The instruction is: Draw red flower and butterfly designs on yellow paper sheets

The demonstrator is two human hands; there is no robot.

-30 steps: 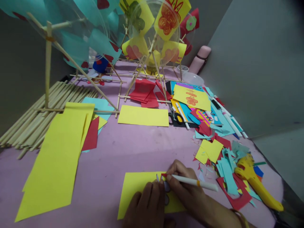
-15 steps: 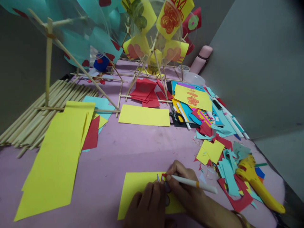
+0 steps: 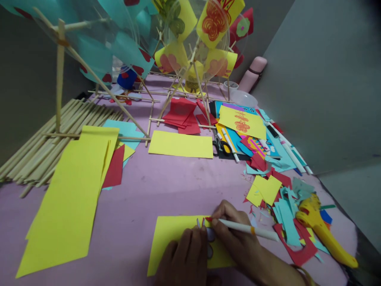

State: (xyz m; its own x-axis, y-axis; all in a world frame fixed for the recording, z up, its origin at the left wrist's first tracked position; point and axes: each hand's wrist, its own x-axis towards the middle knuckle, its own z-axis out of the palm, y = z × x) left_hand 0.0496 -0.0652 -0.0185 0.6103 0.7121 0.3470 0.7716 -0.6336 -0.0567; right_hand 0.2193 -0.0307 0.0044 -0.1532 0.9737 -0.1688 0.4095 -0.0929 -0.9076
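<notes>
In the head view, the yellow sheet (image 3: 160, 244) lies flat on the purple tabletop (image 3: 178, 184), at the near edge of the view. The left hand (image 3: 185, 258) rests on the sheet, fingers close together, grasping nothing. The right hand (image 3: 233, 232) pinches a white marker (image 3: 245, 227) low on its barrel, the red tip (image 3: 209, 219) at the sheet's far edge. Greyish ovals (image 3: 210, 234) show between the hands; whether they are openings or drawn shapes is hard to tell. For clean marking, the left hand should press firmly beside the line, and the marker should move lightly so the sheet does not creep. Compared with half a second ago, the marker sits slightly further right; the left hand looks unmoved.
</notes>
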